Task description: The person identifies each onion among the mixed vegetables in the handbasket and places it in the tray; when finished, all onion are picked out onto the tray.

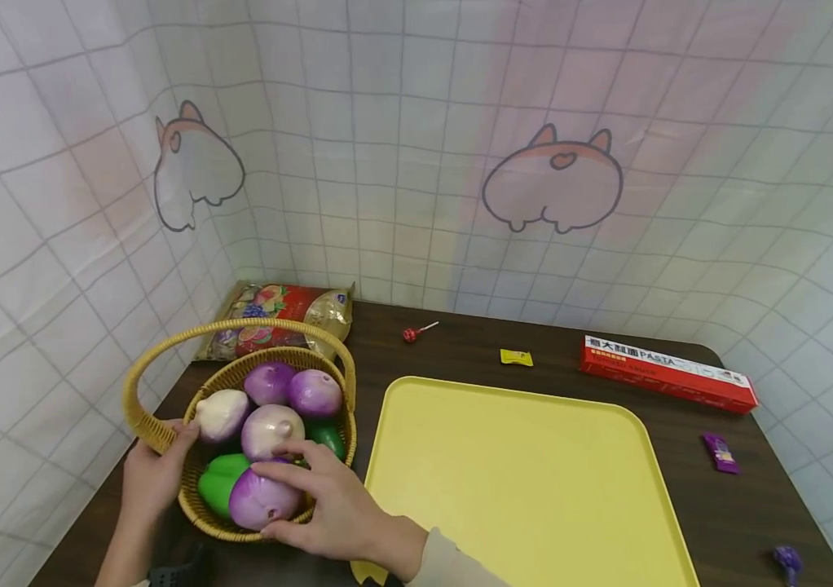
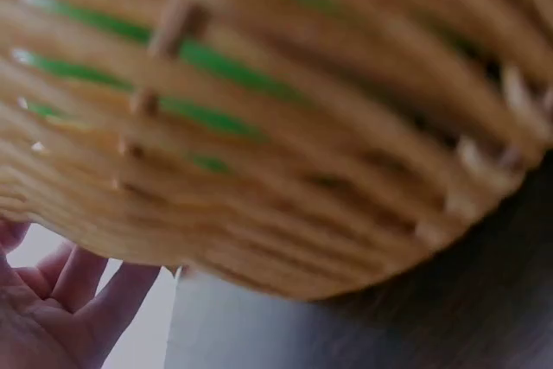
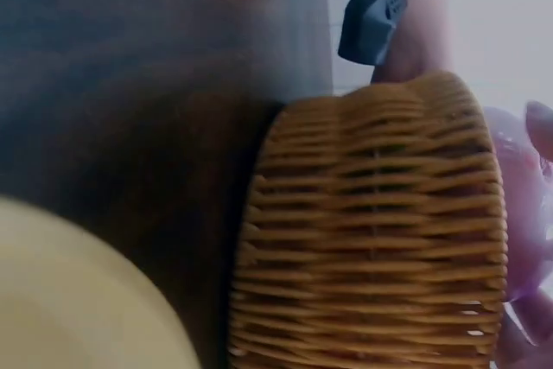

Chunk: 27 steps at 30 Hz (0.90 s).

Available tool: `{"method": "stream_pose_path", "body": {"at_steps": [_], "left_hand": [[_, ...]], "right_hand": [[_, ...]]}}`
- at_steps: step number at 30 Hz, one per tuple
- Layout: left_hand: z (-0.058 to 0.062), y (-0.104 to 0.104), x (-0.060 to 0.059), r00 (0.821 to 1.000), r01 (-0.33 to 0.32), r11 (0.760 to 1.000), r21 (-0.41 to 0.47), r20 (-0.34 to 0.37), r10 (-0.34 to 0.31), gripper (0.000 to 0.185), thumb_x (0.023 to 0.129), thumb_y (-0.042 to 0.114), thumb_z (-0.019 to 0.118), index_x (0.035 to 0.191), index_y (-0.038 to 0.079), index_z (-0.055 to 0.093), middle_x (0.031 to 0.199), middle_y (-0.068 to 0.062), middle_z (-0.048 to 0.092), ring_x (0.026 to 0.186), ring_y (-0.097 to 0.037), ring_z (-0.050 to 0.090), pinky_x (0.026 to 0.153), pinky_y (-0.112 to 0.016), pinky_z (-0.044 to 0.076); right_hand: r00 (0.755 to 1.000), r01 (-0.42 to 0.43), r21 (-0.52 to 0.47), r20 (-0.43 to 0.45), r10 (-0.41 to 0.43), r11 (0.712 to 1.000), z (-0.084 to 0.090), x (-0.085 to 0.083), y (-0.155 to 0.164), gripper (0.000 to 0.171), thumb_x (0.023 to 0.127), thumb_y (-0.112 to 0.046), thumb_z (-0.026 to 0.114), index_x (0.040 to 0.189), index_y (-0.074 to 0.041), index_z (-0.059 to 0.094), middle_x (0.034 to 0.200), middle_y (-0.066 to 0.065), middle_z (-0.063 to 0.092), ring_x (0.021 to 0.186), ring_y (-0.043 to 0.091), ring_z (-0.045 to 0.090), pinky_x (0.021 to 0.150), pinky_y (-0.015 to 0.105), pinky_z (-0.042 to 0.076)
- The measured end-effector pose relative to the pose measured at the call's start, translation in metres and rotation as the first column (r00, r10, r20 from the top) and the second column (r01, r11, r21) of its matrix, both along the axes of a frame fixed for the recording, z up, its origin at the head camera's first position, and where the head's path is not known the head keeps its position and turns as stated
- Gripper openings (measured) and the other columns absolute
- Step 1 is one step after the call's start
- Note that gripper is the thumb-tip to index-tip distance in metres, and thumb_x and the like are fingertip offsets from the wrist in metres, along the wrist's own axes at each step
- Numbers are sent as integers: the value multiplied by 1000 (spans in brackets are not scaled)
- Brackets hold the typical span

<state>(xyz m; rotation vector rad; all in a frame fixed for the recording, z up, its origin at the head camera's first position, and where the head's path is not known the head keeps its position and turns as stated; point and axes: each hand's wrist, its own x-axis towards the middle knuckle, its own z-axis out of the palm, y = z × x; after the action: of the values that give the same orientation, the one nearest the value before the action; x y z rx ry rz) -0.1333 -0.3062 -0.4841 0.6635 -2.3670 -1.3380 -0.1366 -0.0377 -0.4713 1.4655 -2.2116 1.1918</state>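
Two hands are working at one wicker basket [image 1: 214, 527], and taking its middle as a clock face with 12 farthest from the person, the right hand [image 1: 343, 501] is reaching over the rim from about 4 o'clock. It is gripping a purple-and-white onion [image 1: 258, 499], thumb on the near side and fingers curling over the far side. That onion is sitting at 6 o'clock, just left of the right palm; in the right wrist view it is showing above the rim. Whether it is bearing on anything below, I cannot tell.

The left hand [image 1: 155, 469] is holding the basket between 8 and 9 o'clock, its thumb pressing by the foot of the handle [image 1: 139, 399], with the gripped onion lying to its right.

Between the hands, a green pepper [image 1: 220, 481] is resting at 8 o'clock, partly behind the gripped onion. A white onion [image 1: 222, 414] is lying at 10, just beside the left thumb, and a pale onion [image 1: 270, 428] is filling the centre. Outside, a yellow tray [image 1: 526, 481] is lying at 3 o'clock.
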Motion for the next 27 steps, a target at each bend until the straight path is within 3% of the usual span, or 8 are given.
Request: {"method": "stream_pose_path", "body": {"at_steps": [4,8,13,16,23,27], "left_hand": [[-2,-1,-4,999,33,999,-23,-39,-34,32,95,38,61,97,6,58,83,11,53,78,-10,44,72,-28,34],[-7,-2,-5,995,36,999,34,-91,-33,28,97,30,60,97,3,56,82,11,52,77,-9,43,71,-26,34],[-15,-1,-10,978,38,980,195,-209,3,16,96,17,62,90,4,54,81,15,52,75,-8,43,70,-21,34],[-19,-2,-12,962,49,962,268,-273,27,12,93,8,63,85,5,55,78,12,53,73,-9,43,69,-21,34],[-22,-1,-15,935,87,949,302,-354,27,13,91,-1,62,82,3,54,76,9,53,73,-9,44,69,-20,35],[-22,-1,-14,933,90,942,322,-358,34,13,91,-1,62,81,3,54,75,9,53,73,-9,44,69,-19,35]], "right_hand": [[999,43,134,-16,-41,990,3,-1,-2,78,77,-41,82,143,-21,45,139,2,43,129,10,42,103,21,36],[995,90,189,15,-95,978,4,-1,-5,80,76,-44,82,142,-23,42,134,0,42,120,8,48,98,17,38],[990,106,121,75,-116,987,2,-1,-4,76,75,-38,84,136,-20,42,125,3,40,104,8,54,90,14,41],[990,85,41,109,-89,996,0,-2,-1,74,73,-30,85,132,-15,42,125,4,40,108,11,53,93,17,42],[957,73,-121,289,-35,990,6,-9,17,73,72,-21,84,131,-15,40,127,-1,47,112,10,53,93,25,47],[942,97,-172,333,-35,980,12,-16,35,72,73,-21,84,132,-19,43,129,-2,45,114,13,52,93,30,48]]}}
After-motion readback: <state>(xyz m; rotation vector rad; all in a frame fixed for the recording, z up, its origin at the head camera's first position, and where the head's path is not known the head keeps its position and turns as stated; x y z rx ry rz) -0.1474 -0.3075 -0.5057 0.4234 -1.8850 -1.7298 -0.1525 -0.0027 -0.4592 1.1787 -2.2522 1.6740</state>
